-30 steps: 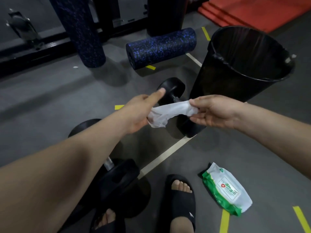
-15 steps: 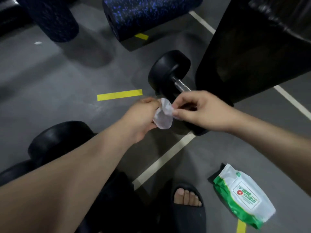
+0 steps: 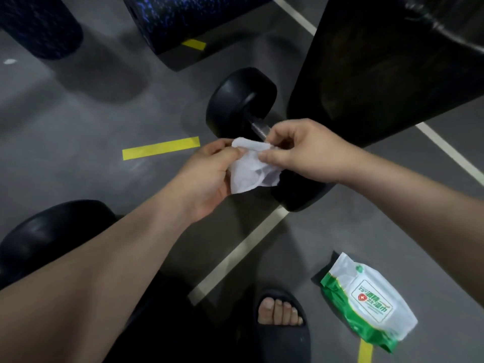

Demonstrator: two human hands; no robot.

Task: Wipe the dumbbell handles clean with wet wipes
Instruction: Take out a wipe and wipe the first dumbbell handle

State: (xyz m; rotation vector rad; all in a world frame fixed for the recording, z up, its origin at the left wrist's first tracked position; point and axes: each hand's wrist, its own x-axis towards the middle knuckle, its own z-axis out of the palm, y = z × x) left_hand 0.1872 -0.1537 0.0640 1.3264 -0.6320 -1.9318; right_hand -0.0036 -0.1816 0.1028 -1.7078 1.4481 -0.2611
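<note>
A white wet wipe (image 3: 251, 170) hangs crumpled between both hands, just above a black dumbbell (image 3: 241, 100) lying on the grey floor. My left hand (image 3: 207, 176) pinches the wipe's left upper edge. My right hand (image 3: 306, 150) pinches its right upper edge with thumb and forefinger. A short piece of the dumbbell's metal handle (image 3: 258, 129) shows just beyond the wipe; the near head (image 3: 301, 197) is partly hidden under my right hand. A second black dumbbell (image 3: 52, 231) lies at lower left, mostly behind my left forearm.
A black waste bin (image 3: 379, 69) stands right behind the dumbbell. A green and white pack of wet wipes (image 3: 366, 305) lies on the floor at lower right. Two blue-speckled foam rollers (image 3: 183, 19) are at the top. My sandalled foot (image 3: 280, 323) is at the bottom.
The view has closed in on the dumbbell. The wipe, stretched between the hands a second ago, was bunched and is now spread a little wider, both hands still pinching it.
</note>
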